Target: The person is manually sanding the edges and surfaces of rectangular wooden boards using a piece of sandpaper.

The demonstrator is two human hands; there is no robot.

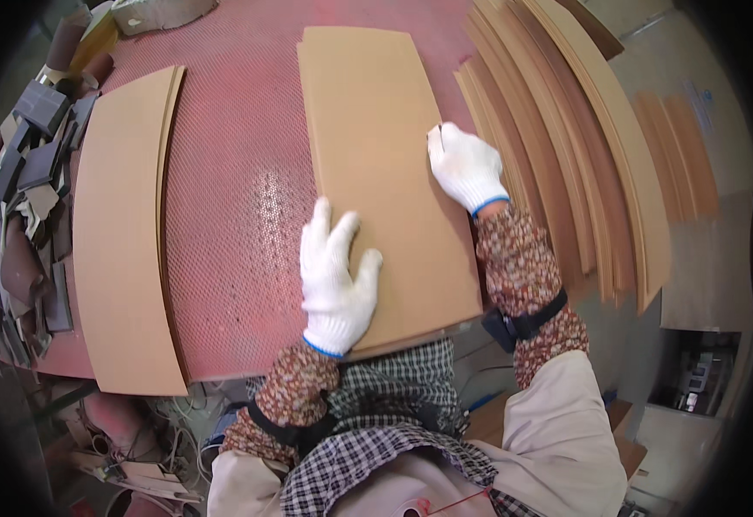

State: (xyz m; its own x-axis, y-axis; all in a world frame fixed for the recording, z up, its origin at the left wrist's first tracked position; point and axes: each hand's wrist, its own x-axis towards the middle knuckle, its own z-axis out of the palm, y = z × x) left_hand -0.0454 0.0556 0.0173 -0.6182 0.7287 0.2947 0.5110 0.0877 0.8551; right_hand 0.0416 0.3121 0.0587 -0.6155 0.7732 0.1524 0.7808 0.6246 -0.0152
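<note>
Currently, the tan board (385,172) is held flat mid-worktop (238,189) — pressed by the open left hand (335,280) near the front edge, its right edge pinched by the right hand (465,166) — with one stack (126,233) lying left and overlapping boards (566,155) fanned right.
</note>
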